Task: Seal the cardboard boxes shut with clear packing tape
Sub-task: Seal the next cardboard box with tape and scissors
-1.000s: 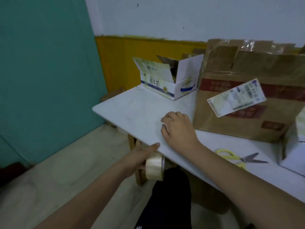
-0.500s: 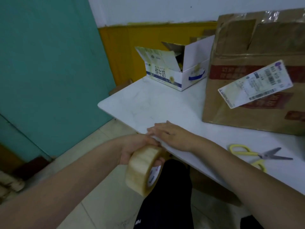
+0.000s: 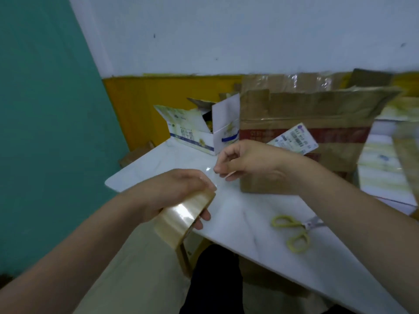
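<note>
My left hand [image 3: 179, 191] grips a roll of clear packing tape [image 3: 181, 217] above the table's front edge. My right hand [image 3: 247, 164] is raised just right of the roll, and its thumb and fingers pinch the tape's free end, a short clear strip stretched between hand and roll. A big brown cardboard box [image 3: 313, 123] with a white shipping label stands behind my right hand, its top flaps up. A small white printed box [image 3: 199, 134] lies open at the table's far corner.
Yellow-handled scissors [image 3: 294, 232] lie on the white table [image 3: 238, 214] at the front right. More white boxes [image 3: 383, 168] stand at the right edge. A teal wall is on the left, and the floor drops away below the table's left corner.
My left hand has lifted the tape roll from below the table edge to above it. My right hand left the tabletop, rose and took hold of the tape's end.
</note>
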A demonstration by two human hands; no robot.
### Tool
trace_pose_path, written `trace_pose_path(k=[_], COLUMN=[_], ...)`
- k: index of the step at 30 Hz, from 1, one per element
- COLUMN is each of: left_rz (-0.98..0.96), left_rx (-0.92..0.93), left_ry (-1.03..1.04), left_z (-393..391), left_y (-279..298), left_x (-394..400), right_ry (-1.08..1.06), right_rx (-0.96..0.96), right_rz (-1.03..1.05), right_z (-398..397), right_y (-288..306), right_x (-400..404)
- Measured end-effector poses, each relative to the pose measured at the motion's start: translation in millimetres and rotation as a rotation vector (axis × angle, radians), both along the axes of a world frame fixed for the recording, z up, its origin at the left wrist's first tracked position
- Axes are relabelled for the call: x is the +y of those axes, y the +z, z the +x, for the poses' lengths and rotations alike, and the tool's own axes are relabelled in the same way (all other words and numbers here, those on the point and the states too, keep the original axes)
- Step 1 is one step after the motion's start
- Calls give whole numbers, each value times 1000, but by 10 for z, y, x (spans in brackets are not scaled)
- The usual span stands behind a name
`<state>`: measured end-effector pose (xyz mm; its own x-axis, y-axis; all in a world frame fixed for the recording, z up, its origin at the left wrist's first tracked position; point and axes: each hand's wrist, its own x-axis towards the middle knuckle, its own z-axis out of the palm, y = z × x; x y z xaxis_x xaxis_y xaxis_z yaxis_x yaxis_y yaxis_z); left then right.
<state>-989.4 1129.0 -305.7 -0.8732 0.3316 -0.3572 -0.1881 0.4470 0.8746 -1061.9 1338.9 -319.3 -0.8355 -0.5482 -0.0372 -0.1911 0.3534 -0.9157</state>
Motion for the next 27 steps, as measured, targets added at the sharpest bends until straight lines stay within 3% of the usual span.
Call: trace_pose_path(k=[3,6,11,12,15,17,19,21,22,24,27], left_rz=[111,196,126,125,159,204,155,-26,-138,-303,-371], left_rx=[63,168,364,453,951,1018,763,487,441,470,586], left_ry=[-10,-2,-48,-6,331,395,95,-272,-393,-491,-615], left_z=[62,109,156,114,-275,-676,-1031,-1277,-1371,-1400,-1386], left_y=[17,33,200,305,693,1035,1254,1257,1182,1001,575], left_x=[229,551,762,731,633,719,896,1072,1148,1230,1184], right_ry=[-199,-328,-294,-267,-239,-230,-221,-218,-222,-226,-219], right_rx=[141,497,873,924,1065,1156,1223,1225,1222,1223,1206], right_rz=[38,353,684,725,765,775,742,696,668,624,573], right_z=[261,464,778,812,883,885,886,911,933,985,1043], right_y=[328,639,1094,1168,1347,1439,1521,1573,1580,1557,1459], right_x=[186,310,437,491,664,744,797,850,884,942,1005])
